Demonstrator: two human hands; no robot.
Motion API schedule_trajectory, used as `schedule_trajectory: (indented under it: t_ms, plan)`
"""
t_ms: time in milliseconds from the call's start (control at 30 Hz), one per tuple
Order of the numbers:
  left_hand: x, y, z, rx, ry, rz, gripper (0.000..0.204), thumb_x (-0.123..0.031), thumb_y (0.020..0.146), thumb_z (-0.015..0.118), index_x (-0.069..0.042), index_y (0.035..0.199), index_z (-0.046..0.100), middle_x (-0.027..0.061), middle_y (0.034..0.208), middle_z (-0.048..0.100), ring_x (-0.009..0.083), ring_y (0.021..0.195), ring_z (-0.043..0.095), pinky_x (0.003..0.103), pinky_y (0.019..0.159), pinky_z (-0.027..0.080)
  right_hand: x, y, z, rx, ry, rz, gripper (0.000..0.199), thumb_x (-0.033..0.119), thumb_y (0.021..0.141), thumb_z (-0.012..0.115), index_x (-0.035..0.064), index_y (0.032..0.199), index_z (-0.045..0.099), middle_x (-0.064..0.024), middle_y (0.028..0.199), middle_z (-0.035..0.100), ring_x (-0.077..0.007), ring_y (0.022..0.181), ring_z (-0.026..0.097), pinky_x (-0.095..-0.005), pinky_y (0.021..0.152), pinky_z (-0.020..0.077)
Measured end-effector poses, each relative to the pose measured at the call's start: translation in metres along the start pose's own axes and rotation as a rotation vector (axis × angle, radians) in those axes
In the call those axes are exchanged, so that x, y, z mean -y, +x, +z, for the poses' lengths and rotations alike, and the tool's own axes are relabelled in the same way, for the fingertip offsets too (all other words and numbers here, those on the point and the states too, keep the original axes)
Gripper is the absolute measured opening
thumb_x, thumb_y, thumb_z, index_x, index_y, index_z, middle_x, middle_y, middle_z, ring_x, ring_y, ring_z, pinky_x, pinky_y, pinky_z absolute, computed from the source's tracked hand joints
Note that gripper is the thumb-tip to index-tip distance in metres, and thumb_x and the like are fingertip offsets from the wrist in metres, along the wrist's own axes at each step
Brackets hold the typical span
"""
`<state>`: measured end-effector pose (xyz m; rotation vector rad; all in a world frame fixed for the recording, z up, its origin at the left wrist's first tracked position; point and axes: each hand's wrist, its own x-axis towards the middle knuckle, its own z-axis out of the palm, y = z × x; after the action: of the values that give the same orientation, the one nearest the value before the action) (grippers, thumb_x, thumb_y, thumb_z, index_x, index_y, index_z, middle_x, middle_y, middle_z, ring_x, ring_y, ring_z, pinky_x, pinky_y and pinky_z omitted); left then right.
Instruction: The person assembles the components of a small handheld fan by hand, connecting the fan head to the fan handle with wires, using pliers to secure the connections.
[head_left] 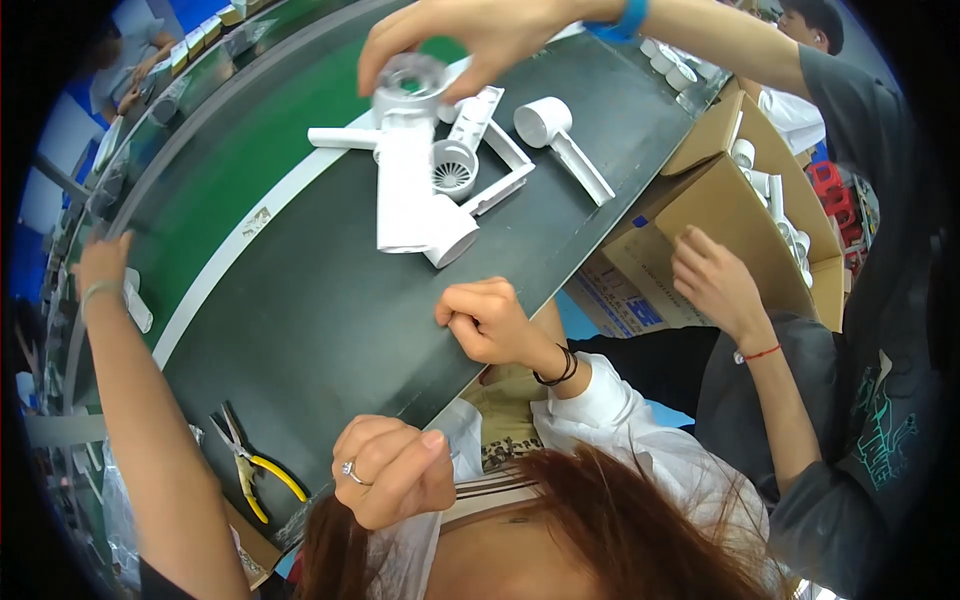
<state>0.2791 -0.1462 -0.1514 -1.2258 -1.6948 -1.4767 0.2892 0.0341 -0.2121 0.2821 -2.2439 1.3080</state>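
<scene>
My left hand (pixel 393 470), with a ring on one finger, is curled closed in front of my chest, off the table edge. Nothing sticks out of it. My right hand (pixel 487 320), black bands at its wrist, makes a loose fist over the near edge of the dark table (pixel 320 310); no object shows in it. Beyond it lies a pile of white handheld-fan housings, one with a round slotted grille (pixel 454 170). A co-worker's hand (pixel 470 40) reaches over from the right and grips a blurred white fan housing (pixel 405 180). A single housing (pixel 545 122) lies to the right.
Yellow-handled pliers (pixel 250 465) lie at the table's near left. A green conveyor belt (pixel 200 190) runs along the far side, where another person's hand (pixel 105 265) is beside a white part (pixel 137 302). An open cardboard box (pixel 720 210) with white parts stands right, near the co-worker's other hand (pixel 715 285).
</scene>
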Motion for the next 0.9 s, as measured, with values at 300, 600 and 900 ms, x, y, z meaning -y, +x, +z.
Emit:
schedule_trajectory:
  t_ms: [300,600,900]
  plan:
    - [-0.006,0.005,-0.008,0.021,0.047,-0.065,0.018,0.010,0.062,0.068,0.001,0.078,0.064,0.0077,0.056,0.057,0.0183,0.046,0.052,0.028,0.046,0.043,0.003,-0.005,0.003,0.080,-0.056,0.075,0.011,-0.005,0.068,0.050,-0.0005,0.073,0.058,-0.0126,0.062,0.058,-0.0235,0.053,0.058,-0.0304,0.051,0.0449]
    - [0.007,0.019,-0.011,0.004,0.269,-0.308,0.014,0.007,0.068,0.064,0.000,0.080,0.063,0.0090,0.069,0.061,0.0249,0.061,0.058,0.031,0.057,0.047,0.002,-0.001,0.006,-0.004,-0.029,0.021,0.012,-0.008,0.066,0.047,0.0001,0.065,0.056,-0.0109,0.054,0.053,-0.0218,0.041,0.049,-0.0299,0.042,0.0369]
    - [0.022,0.012,-0.035,0.109,0.510,-0.462,0.010,0.001,0.077,0.060,0.000,0.086,0.064,0.0119,0.079,0.064,0.0292,0.071,0.059,0.036,0.065,0.047,0.008,-0.003,0.004,0.083,-0.042,0.034,0.014,-0.008,0.068,0.042,-0.0032,0.065,0.054,-0.0113,0.058,0.057,-0.0188,0.049,0.057,-0.0261,0.048,0.0431]
